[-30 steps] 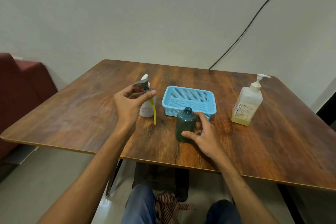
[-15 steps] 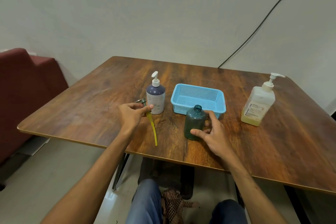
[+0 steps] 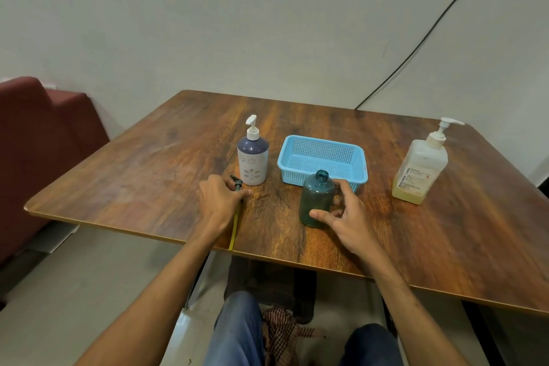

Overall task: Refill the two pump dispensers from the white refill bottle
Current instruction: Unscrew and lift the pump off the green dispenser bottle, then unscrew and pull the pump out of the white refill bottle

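Green dispenser bottle (image 3: pixel 316 198) stands open-necked on the wooden table (image 3: pixel 445 232), just in front of the blue basket (image 3: pixel 322 157); right hand (image 3: pixel 346 214) wraps it low, thumb across the front, fingers curled behind. Looks near-empty, so light and easy to tip: keep that steadying grip low on the body, since the neck is narrow and a pour will need aim. Left hand (image 3: pixel 219 202) rests palm-down on its removed pump head (image 3: pixel 236 182), fingers closed loosely over it; yellow dip tube (image 3: pixel 234 229) runs back to the table edge, thin and flexible, probably wet and slick, so handle by the collar, not the tube. Purple-and-white dispenser (image 3: pixel 253 159) still capped, just beyond the left hand. White refill bottle (image 3: pixel 420 169) sits well apart to the right, pump on, a little yellowish liquid at the bottom; rigid squarish body, grab mid-body at the label.
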`<state>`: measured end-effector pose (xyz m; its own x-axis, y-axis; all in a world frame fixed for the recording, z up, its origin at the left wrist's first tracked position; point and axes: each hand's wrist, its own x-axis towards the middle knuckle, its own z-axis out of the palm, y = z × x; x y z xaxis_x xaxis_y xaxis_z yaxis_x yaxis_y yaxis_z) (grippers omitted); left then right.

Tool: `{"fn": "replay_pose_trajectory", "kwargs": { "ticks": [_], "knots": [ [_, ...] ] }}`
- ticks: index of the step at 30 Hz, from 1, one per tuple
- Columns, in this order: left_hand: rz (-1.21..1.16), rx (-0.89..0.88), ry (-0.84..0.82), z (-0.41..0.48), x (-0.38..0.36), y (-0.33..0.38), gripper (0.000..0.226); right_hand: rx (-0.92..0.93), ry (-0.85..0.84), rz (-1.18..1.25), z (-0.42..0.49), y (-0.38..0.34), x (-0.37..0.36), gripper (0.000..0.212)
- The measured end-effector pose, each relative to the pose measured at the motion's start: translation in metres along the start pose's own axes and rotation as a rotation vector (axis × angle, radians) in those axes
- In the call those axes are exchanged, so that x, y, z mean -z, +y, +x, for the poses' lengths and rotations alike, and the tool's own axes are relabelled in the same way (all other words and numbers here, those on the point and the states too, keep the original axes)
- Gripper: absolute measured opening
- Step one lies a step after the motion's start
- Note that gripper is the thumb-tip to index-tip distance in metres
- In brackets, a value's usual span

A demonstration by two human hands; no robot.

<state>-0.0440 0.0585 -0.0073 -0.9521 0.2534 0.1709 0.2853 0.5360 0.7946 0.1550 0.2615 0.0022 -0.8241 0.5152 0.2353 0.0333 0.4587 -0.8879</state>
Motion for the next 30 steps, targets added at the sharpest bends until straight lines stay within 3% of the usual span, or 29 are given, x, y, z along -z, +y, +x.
{"fn": "replay_pose_trajectory", "kwargs": {
  "ticks": [8, 19, 24, 30],
  "knots": [
    [0.064, -0.037, -0.004, 0.002, -0.002, -0.005, 0.044, 0.006, 0.015, -0.02, 0.0, -0.002, 0.001, 0.077],
    [0.036, -0.116, 0.049, -0.012, 0.011, 0.016, 0.042, 0.004, 0.023, -0.047, -0.005, -0.007, 0.003, 0.08],
    [0.025, -0.145, 0.069, -0.017, 0.012, 0.032, 0.027, -0.001, 0.025, -0.038, -0.007, -0.009, 0.005, 0.085],
    [-0.053, -0.26, 0.047, -0.024, 0.006, 0.059, 0.025, -0.01, 0.044, -0.015, -0.008, -0.012, 0.014, 0.092]
  ]
}}
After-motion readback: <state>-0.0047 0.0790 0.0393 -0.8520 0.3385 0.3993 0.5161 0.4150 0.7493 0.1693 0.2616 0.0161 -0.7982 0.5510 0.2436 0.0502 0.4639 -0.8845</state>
